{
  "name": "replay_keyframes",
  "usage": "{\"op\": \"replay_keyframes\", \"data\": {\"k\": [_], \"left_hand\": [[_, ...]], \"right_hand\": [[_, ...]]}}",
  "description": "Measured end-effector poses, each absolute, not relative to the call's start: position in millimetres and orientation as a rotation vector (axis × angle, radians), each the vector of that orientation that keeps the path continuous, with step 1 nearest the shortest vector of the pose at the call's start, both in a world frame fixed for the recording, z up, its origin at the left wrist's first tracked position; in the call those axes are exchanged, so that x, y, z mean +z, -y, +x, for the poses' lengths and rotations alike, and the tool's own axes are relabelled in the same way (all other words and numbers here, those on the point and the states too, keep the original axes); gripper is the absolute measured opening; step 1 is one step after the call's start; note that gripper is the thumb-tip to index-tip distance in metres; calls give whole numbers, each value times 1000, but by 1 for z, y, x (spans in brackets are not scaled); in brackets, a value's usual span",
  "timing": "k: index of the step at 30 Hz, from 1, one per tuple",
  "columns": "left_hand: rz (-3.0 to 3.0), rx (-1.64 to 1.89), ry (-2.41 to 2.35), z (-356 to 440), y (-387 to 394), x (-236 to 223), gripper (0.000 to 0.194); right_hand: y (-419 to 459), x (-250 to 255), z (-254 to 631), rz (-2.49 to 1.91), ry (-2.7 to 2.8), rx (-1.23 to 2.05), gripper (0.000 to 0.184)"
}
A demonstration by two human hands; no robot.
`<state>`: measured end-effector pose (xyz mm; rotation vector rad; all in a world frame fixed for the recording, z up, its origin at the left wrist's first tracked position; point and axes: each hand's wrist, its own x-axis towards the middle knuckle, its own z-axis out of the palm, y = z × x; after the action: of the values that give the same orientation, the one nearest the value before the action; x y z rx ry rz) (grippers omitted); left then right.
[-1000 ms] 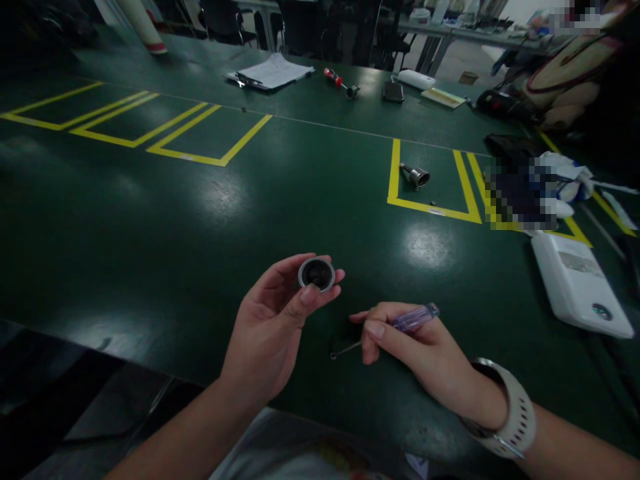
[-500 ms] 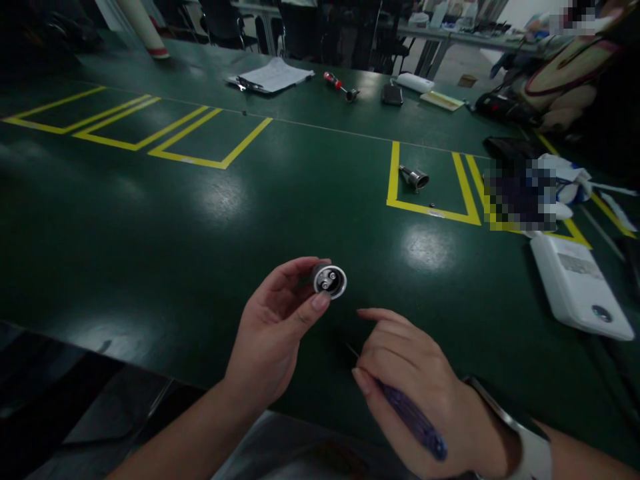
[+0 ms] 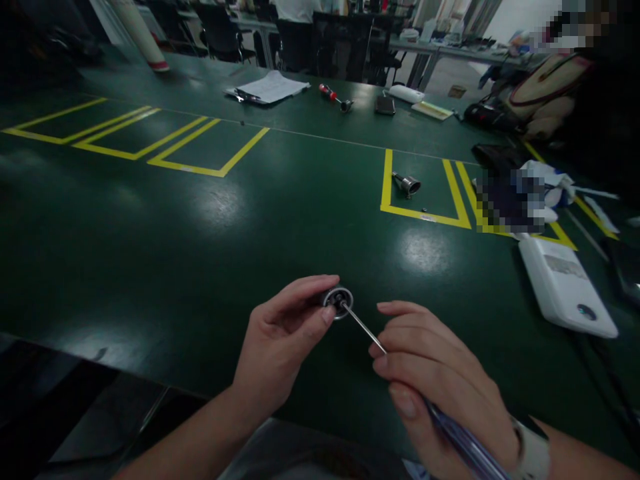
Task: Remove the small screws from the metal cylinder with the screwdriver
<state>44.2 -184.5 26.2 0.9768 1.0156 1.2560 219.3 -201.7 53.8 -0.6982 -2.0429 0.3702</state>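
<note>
Between thumb and fingers, my left hand (image 3: 277, 340) grips a round metal fitting (image 3: 349, 293) with a hollow, cup-like end turned toward me. My right hand (image 3: 440, 380) is closed around a screwdriver (image 3: 367, 331) with a thin steel shaft and a purple, see-through handle. The shaft slants up to the left, and its tip is inside the fitting's open end; what it touches in there is too dark to tell. A similar metal part (image 3: 410, 185), cone-shaped with a narrow stem, lies farther off in a yellow-taped box.
Yellow tape boxes (image 3: 185, 167) mark the green table (image 3: 165, 247). Papers on a clipboard (image 3: 273, 87), a red-handled screwdriver (image 3: 327, 92) and a black box-like item (image 3: 385, 105) lie at the back. A white device (image 3: 567, 287) lies at the right, near another person's side.
My right hand has shifted right and swung the screwdriver up, bringing its tip into the fitting. The left hand still holds the fitting, slightly lower in view. The view has shifted a little.
</note>
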Motion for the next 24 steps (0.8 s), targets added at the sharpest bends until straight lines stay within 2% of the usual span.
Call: {"op": "replay_keyframes", "data": {"k": [24], "left_hand": [[1046, 1269, -1061, 49, 188, 26, 20]], "right_hand": [[202, 53, 210, -747, 2082, 312, 10]]}}
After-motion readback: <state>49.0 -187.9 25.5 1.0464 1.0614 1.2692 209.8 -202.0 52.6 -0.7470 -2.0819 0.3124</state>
